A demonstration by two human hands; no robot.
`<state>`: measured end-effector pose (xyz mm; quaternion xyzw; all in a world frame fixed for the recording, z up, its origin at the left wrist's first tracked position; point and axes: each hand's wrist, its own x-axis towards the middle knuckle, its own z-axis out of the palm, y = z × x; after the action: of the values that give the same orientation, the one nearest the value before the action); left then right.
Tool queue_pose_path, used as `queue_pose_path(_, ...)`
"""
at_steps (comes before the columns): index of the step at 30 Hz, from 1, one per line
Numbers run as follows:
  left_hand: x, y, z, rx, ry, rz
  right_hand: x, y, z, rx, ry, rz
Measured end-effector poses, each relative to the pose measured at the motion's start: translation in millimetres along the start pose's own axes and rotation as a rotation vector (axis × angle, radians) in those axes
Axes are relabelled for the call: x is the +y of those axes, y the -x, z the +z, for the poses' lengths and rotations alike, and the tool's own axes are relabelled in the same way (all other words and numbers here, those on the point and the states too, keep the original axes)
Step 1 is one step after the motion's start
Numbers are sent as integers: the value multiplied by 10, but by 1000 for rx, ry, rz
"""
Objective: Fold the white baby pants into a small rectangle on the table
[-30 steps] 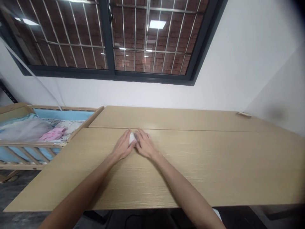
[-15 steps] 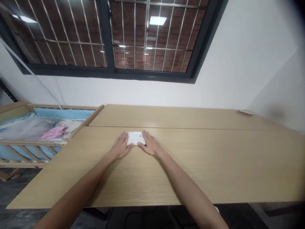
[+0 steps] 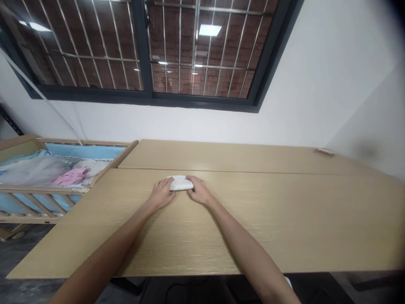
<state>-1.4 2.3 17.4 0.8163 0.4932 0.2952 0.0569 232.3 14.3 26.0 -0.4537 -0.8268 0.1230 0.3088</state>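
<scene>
A small white cloth (image 3: 181, 183) with faint markings lies between my two hands, just left of the middle of the frame, above a pale wooden table (image 3: 284, 223). My left hand (image 3: 161, 194) is partly closed on the cloth's left end, fingers bent over it and thumb at the near edge. My right hand (image 3: 200, 191) is curled about the opposite end in much the same way, its fingers along the top and its thumb lower down. Whether the cloth's underside touches the wood, I cannot tell. My forearms (image 3: 110, 249) reach in from the bottom edge of the frame, well apart there and drawing together toward the cloth. Just beyond my fingers, a thin seam (image 3: 240, 172) runs across the tabletop. Near its far right corner rests a small flat object (image 3: 325, 151), too small to identify. At the left of the frame, beside the table, stands a wooden crib (image 3: 114, 162) with blue lining (image 3: 87, 151), a pink cloth (image 3: 71, 177) and sheer whitish fabric (image 3: 41, 171) inside. A dark-framed window (image 3: 202, 100) with metal bars fills the top, set in a white wall (image 3: 300, 93).
</scene>
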Motion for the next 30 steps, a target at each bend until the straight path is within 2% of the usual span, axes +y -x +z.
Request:
queue_pose_path(3, 20, -64, -72, 65, 42, -29, -40, -92, -58, 80, -92, 31)
queue_pose_path(8, 109, -74, -191, 144, 177, -106, -176, -309, -269, 247, -411, 126)
queue_pose_path(10, 173, -48, -200, 121, 313, -136, -196, -417, -333, 265, -512, 195)
queue_pose_path(13, 263, 10, -189, 41, 465, -224, -150, -547, -342, 216, -565, 304)
queue_pose_path(14, 285, 32, -182, 11, 446, -253, -116, -572, -319, 190, -556, 334)
queue_pose_path(19, 347, 110, -137, -135, 46, -299, 134, -583, -66, 124, -467, 401)
queue_pose_path(23, 393, 129, -138, -165, -38, -292, 296, -595, 105, 148, -391, 372)
queue_pose_path(25, 433, 145, -168, -153, -94, -279, 312, -616, 125, 154, -357, 343)
queue_pose_path(27, 491, 176, -206, -86, -182, -228, 269, -623, 92, 152, -315, 283)
queue_pose_path(30, 607, 250, -226, 19, -215, -32, 97, -571, -32, 90, -221, 114)
